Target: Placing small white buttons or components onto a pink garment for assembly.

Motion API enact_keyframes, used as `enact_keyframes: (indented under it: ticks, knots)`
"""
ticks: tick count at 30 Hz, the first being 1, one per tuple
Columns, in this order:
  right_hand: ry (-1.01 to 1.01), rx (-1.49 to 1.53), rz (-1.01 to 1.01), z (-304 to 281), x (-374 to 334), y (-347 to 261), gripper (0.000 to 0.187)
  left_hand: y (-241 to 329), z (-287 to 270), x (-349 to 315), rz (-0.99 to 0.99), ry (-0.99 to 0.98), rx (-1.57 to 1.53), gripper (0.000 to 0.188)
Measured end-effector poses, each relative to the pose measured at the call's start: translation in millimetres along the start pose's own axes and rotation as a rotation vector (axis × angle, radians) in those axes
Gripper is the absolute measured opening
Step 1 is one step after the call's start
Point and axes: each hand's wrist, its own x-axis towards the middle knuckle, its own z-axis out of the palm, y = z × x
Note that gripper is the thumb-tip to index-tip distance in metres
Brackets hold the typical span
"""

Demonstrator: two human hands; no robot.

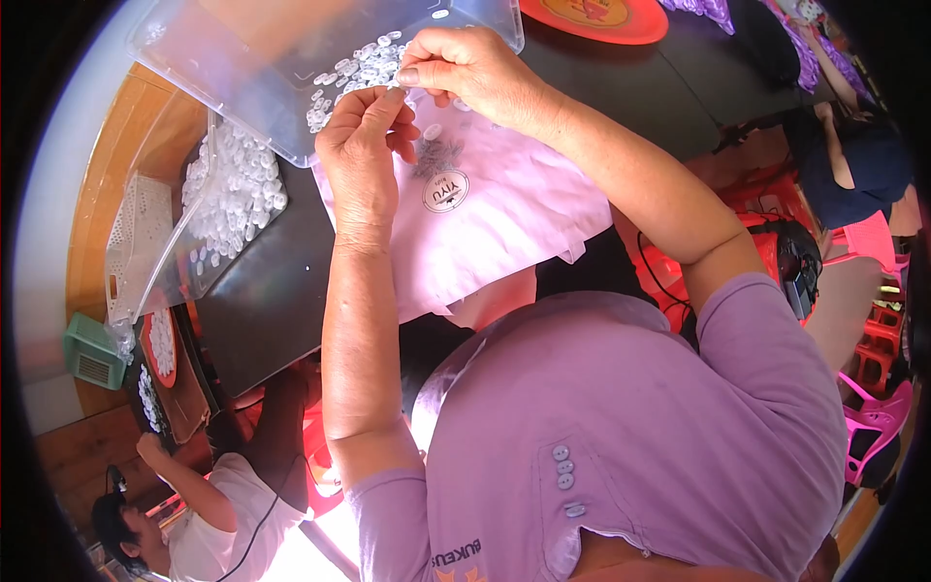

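Observation:
My left hand (361,150) and my right hand (477,80) meet fingertip to fingertip over the near edge of a see-through plastic tub (218,60). Both are closed in a pinch; whatever lies between the fingertips is too small and hidden to name. Just beyond them, many small whitish oval plastic pieces (364,66) lie heaped in the tub. Below my hands spreads a pink cloth (514,209) with a round printed badge. On it rest a little pile of thin greyish bits (436,155) and a loose white oval piece (433,131).
At left, a second see-through container (199,276) holds a large heap of whitish pieces (238,184). A red round tray (606,21) sits on the dark table (262,310) at the far side. Another person (218,500) works at lower left; pink and red chairs (878,417) stand at right.

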Motion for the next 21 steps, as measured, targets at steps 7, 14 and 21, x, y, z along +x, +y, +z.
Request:
enact_keyframes:
  ticks: [7, 14, 21]
  knots:
    - [0.053, -0.144, -0.081, 6.3, 0.4, 6.4, 0.016, -4.0, 0.6, 0.3, 0.029, 0.01, -0.018, 0.017]
    - [-0.005, 0.095, 0.011, 5.3, 3.9, 9.0, 0.016, -5.0, -2.2, 3.0, -0.008, 0.016, -0.082, 0.017]
    - [-0.055, 0.164, 0.016, 2.4, 3.6, 5.4, 0.013, -5.7, -4.7, 4.6, -0.017, 0.013, -0.115, 0.018]
